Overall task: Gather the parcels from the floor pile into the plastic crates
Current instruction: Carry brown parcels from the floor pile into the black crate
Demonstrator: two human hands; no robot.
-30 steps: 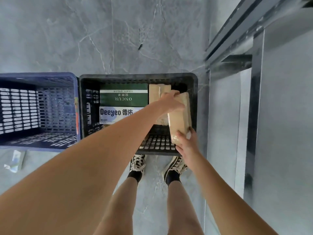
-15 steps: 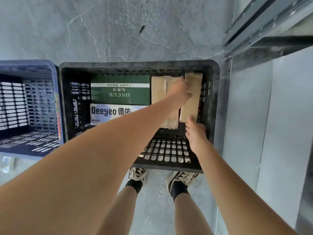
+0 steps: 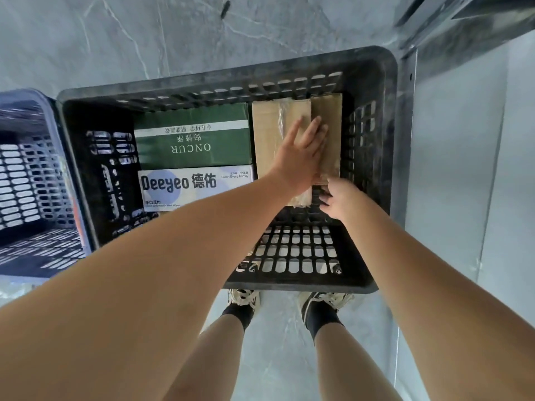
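Since half a second ago, both hands have lowered the narrow brown parcel (image 3: 327, 134) to stand against the black crate's (image 3: 373, 82) right wall. Left hand (image 3: 301, 157) lies flat, fingers straight, pressing across that parcel and the taped cardboard parcel (image 3: 266, 134) beside it. Right hand (image 3: 338, 198) touches the narrow parcel's near end, fingers loosely bent, gripping nothing. Further left inside sit a green ONCUR box (image 3: 194, 140) and a white Deeyeo box (image 3: 185, 186). A blue crate (image 3: 43, 111) adjoins the black one on the grey marble floor (image 3: 144, 30).

The person had bare arms and bare legs, short black socks (image 3: 320, 315), and cream-and-black laced sneakers (image 3: 244, 298) at the frame's lower middle.
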